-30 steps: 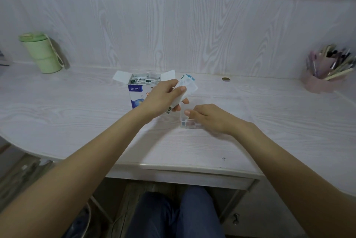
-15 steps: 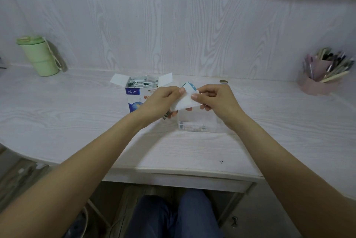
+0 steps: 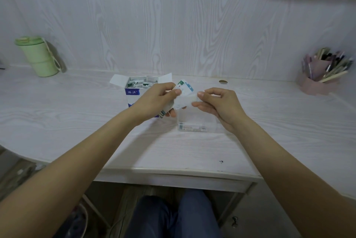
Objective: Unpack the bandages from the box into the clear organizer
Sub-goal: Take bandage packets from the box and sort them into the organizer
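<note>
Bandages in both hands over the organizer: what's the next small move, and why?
Probably the right hand should pull off the bandage it pinches and lower it into the organizer just below. The left hand grips the stack, and the organizer holds only a thin layer, so there seems room.

i am holding a small stack of bandages (image 3: 181, 94) in my left hand (image 3: 156, 101), thumb on top and fingers curling underneath. my right hand (image 3: 219, 104) is pinching the right edge of the top white strip between thumb and forefinger, just above the clear organizer (image 3: 194, 122) sitting on the pale desk (image 3: 77, 122). the open box (image 3: 134, 91), flaps spread and more packets showing inside, is standing behind my left hand. a green cup (image 3: 39, 56) is sitting far left, a pink pen holder (image 3: 319, 75) far right.
</note>
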The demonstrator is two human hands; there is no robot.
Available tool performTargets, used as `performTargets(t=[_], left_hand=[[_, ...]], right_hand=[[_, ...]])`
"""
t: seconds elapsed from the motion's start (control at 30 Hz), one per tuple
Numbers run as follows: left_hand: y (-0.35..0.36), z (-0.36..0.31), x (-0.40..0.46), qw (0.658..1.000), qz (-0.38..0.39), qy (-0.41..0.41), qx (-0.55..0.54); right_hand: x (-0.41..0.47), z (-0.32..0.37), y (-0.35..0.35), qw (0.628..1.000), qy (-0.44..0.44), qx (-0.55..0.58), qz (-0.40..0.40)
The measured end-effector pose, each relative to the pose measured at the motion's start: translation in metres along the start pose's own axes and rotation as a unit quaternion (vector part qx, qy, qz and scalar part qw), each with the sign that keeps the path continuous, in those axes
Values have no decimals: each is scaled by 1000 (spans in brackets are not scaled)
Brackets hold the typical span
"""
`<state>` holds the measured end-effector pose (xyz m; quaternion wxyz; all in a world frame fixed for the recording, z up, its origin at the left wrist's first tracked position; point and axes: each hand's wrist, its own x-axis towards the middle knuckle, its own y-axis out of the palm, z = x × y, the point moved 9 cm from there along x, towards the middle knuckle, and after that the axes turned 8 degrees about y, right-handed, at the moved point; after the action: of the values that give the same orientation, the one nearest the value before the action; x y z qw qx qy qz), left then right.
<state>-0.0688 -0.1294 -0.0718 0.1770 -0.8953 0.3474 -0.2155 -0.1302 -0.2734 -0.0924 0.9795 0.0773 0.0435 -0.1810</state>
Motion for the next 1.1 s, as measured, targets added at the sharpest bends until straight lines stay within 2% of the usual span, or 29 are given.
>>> performTargets(t=[0.1, 0.2, 0.33, 0.47, 0.73, 0.9, 1.1], left_hand=[[-3, -2, 0, 1000, -17, 6, 9], [-13, 1, 1, 997, -66, 0, 30], [-17, 3, 3, 996, -87, 6, 26], [-17, 5, 3, 995, -94, 4, 20], [-12, 6, 4, 996, -83, 3, 36], [-9, 9, 5, 996, -78, 5, 35], [-5, 9, 6, 997, -73, 9, 30]], right_hand=[[3, -5, 2, 998, 25, 53, 29], [6, -9, -3, 999, 35, 29, 15], [6, -10, -16, 993, 23, -105, -40], [7, -9, -23, 967, -3, -244, -80], [12, -10, 9, 860, -49, -504, -64], [13, -12, 26, 722, -67, -686, -64], [16, -10, 38, 673, -74, -735, -40]])
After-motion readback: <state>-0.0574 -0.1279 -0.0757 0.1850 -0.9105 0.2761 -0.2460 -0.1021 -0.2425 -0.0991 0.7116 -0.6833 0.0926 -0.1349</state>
